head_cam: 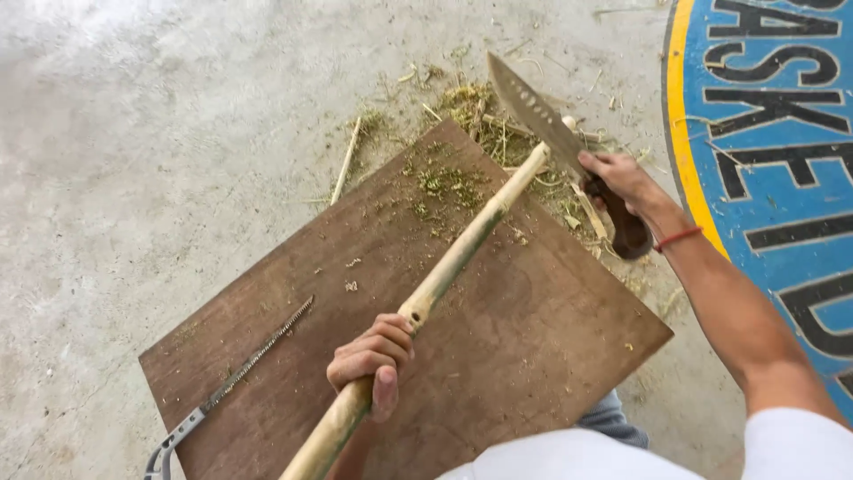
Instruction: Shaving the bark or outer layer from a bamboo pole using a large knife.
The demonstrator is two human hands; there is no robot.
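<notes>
The left hand (371, 363) is closed around the near part of a long bamboo pole (444, 276), thumb pressed along its side. The right hand (619, 178) grips the dark handle of a broad knife (542, 120), whose blade angles up and to the left and meets the far end of the pole.

The risks seem to lie in that contact. The pole is round and smooth, so the blade could skid off it rather than bite, and a glancing stroke might travel down the shaft toward the left hand, which has nothing guarding it. The pole appears to be steadied by one hand only, with its far tip over the wooden board (409, 302); it could roll or kick sideways under a blow. Loose shavings (462, 107) on the floor (133, 133) beyond the board may let things slip.

The pole runs diagonally from the near left to the far right across the board. It is pale yellow with a greenish stretch near the middle, and a node ring with a small dark hole sits just above the left hand. A thin toothed saw (240, 378) lies on the board's near left part, well apart from both hands.
</notes>
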